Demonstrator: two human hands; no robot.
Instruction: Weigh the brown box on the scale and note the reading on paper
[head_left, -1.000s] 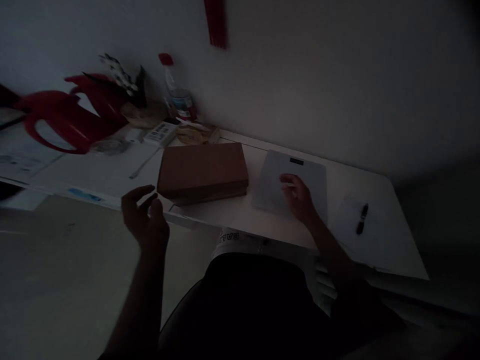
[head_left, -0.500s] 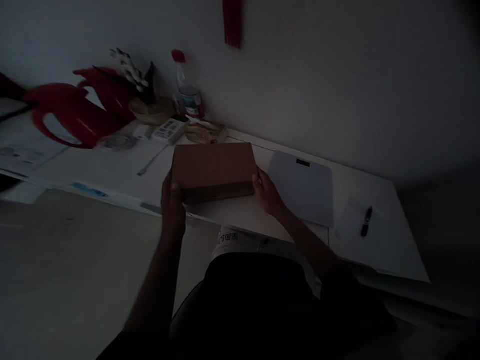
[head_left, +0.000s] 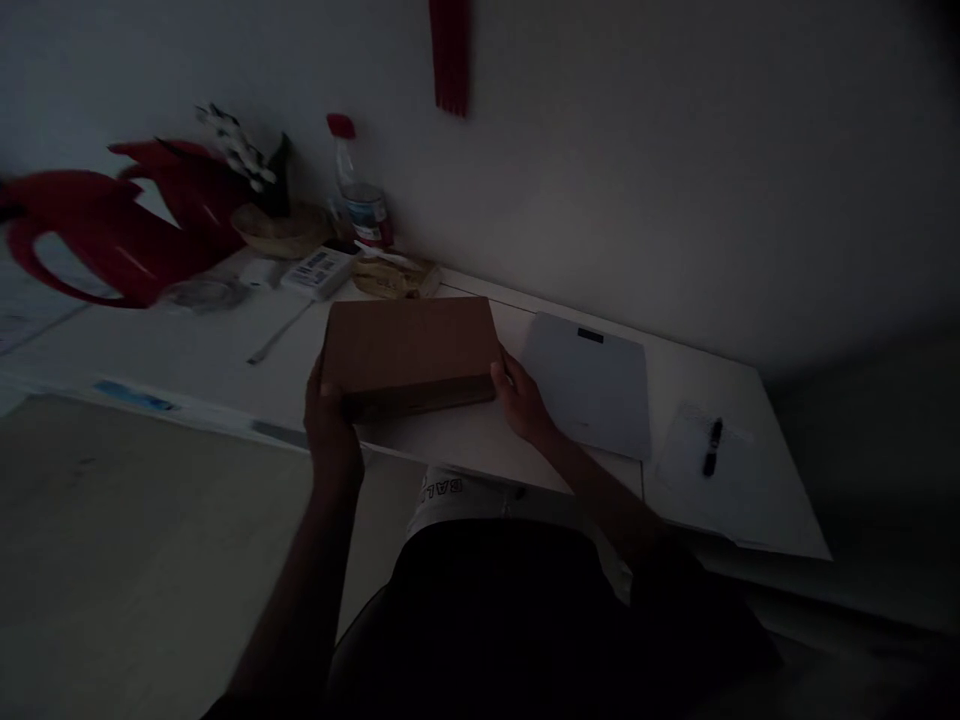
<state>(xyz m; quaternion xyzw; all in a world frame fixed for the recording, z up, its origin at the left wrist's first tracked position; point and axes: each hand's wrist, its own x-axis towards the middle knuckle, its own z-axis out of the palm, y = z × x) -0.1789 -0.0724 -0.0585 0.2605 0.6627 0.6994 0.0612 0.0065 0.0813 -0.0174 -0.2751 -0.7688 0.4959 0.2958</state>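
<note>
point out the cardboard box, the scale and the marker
cardboard box (head_left: 409,345): head view, middle of its top face
scale (head_left: 589,385): head view, middle of its flat top
marker (head_left: 711,448): head view, middle of its barrel

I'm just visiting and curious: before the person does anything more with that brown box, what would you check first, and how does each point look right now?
1. Left hand on the cardboard box's left end: ok.
2. Right hand on its right end: ok.
3. Box lying flat on the white table: ok.
4. Scale beside the box, apart from it: ok.
5. Box sealed: cannot tell, too dark.
6. Pen far from both hands: ok.
</note>
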